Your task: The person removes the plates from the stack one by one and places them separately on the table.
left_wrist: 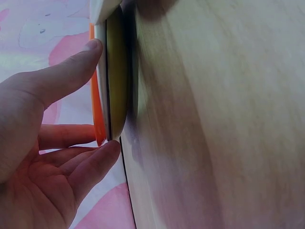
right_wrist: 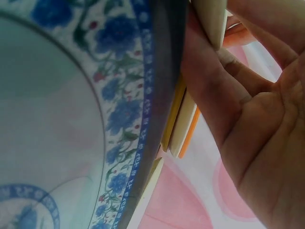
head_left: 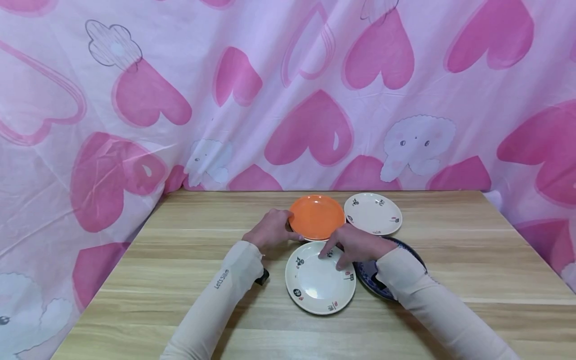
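My left hand (head_left: 272, 230) is at the left side of a stack topped by an orange plate (head_left: 317, 215). Its thumb and fingertips touch the stack's edge, spread apart along it. Beneath the orange plate, the left wrist view shows a white rim and a yellow plate (left_wrist: 117, 81). My right hand (head_left: 360, 243) pinches the upper right rim of a white plate (head_left: 317, 282) with small dark and red drawings. That plate is in front of the stack and overlaps the blue-patterned plate (right_wrist: 121, 119) in the head view. My right forearm hides part of the blue-patterned plate.
Another white plate (head_left: 373, 215) with similar drawings lies at the back, right of the orange one. Everything is on a wooden table (head_left: 180, 260). Behind the table hangs a pink cloth (head_left: 310, 60) printed with hearts.
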{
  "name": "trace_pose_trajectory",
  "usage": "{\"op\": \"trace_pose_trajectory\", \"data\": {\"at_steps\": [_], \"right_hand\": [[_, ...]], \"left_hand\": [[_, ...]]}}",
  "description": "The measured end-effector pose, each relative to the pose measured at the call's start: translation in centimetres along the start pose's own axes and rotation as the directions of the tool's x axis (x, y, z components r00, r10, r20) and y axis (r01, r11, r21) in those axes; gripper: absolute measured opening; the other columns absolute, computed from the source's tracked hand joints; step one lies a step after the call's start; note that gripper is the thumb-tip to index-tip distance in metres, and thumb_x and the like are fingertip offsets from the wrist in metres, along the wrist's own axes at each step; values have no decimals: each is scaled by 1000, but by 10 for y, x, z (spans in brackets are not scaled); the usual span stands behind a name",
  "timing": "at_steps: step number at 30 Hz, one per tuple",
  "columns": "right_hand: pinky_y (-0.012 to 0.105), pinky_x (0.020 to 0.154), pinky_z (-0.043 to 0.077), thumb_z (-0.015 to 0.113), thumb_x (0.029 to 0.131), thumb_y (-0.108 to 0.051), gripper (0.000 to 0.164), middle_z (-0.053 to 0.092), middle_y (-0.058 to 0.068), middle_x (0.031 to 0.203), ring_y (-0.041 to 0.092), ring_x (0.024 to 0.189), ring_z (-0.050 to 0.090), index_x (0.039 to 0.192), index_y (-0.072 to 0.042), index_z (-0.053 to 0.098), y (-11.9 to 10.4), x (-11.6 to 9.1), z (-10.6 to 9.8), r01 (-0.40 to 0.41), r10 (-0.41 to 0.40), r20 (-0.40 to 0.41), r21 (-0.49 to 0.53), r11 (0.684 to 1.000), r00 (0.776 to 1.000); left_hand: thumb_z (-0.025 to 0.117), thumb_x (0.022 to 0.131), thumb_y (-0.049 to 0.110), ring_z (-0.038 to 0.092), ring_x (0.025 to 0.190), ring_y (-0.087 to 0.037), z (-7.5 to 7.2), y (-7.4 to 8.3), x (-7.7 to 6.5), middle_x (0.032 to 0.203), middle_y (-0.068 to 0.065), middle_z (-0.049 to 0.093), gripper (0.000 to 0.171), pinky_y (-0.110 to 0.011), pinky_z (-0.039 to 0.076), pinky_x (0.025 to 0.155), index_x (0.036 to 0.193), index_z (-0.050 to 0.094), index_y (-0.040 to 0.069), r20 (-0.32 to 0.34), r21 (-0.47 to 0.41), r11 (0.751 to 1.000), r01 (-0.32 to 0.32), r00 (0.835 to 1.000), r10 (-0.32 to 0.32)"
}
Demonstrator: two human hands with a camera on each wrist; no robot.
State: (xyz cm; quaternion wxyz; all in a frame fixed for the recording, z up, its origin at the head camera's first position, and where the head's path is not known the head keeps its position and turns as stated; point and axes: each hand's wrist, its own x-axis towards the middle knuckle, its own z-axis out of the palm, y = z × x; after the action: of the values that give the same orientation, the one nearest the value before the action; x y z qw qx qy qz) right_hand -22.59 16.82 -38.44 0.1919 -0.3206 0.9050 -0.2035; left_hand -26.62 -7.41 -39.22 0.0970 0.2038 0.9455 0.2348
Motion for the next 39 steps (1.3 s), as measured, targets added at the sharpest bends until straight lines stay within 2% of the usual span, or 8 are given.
{"op": "trace_pose_trajectory", "data": {"at_steps": [2, 8, 12, 16, 23, 29, 34, 39], "right_hand": [[40, 105, 48, 90, 69, -7, 44, 76, -11, 109, 13, 117, 60, 106, -28, 80, 0, 1, 1, 13, -14, -3, -19, 1000, 1000], [41, 105, 49, 90, 68, -7, 43, 77, -10, 109, 15, 118, 62, 106, -26, 80, -1, 1, 2, 46, -46, -10, -53, 998, 999], [44, 109, 47, 91, 68, -7, 43, 77, -9, 110, 18, 122, 60, 106, -25, 80, -3, 1, 1, 40, -41, -12, -47, 998, 999], [45, 110, 46, 91, 67, -7, 43, 76, -8, 110, 18, 123, 58, 105, -25, 81, -5, 1, 2, 18, -19, -14, -43, 999, 1000], [31, 86, 48, 90, 69, -7, 42, 76, -11, 102, 11, 94, 54, 105, -26, 81, -5, -1, 4, -18, 15, -32, -73, 997, 999], [26, 80, 49, 90, 68, -6, 43, 75, -12, 98, 9, 89, 53, 106, -26, 81, -4, 0, 4, -31, 28, -37, -70, 997, 999], [22, 68, 46, 89, 70, -6, 41, 68, -11, 79, 10, 75, 50, 106, -25, 80, -3, -1, 2, -49, 47, -45, -65, 997, 998], [21, 63, 43, 89, 71, -5, 40, 64, -10, 73, 9, 70, 47, 106, -24, 80, -1, -2, 1, -32, 29, -48, -57, 998, 998]], "left_hand": [[84, 82, 35, 58, 83, -16, 0, 0, 0, 84, 1, 64, 35, -26, 50, 77, 101, 68, 12, -1, 2, 1000, 2, 1000, -2], [83, 82, 36, 58, 85, -15, 0, -1, -1, 86, 2, 64, 38, -26, 50, 79, 107, 68, 11, 0, 6, 1000, 8, 1000, -8], [83, 83, 35, 58, 84, -16, -1, -1, -2, 85, 2, 64, 33, -26, 50, 77, 101, 67, 13, -4, 13, 1000, 4, 1000, -4], [83, 82, 35, 59, 84, -15, 0, -1, -2, 86, 2, 65, 36, -26, 50, 78, 106, 68, 12, 0, 7, 1000, 13, 1000, -13], [83, 82, 36, 58, 85, -17, 1, -1, -3, 86, 1, 64, 36, -27, 50, 79, 104, 68, 13, 10, -20, 999, 33, 999, -33], [83, 83, 36, 58, 84, -17, 1, -1, -3, 86, 1, 64, 34, -28, 49, 78, 103, 67, 14, 16, -19, 999, 43, 999, -43], [82, 83, 37, 57, 82, -17, 0, -1, -1, 86, -1, 64, 33, -27, 49, 76, 101, 66, 14, 14, -18, 1000, 20, 1000, -20], [82, 84, 37, 56, 82, -16, 1, -1, 0, 86, -2, 64, 32, -27, 47, 75, 97, 64, 14, 11, -8, 1000, 0, 1000, 0]]}}
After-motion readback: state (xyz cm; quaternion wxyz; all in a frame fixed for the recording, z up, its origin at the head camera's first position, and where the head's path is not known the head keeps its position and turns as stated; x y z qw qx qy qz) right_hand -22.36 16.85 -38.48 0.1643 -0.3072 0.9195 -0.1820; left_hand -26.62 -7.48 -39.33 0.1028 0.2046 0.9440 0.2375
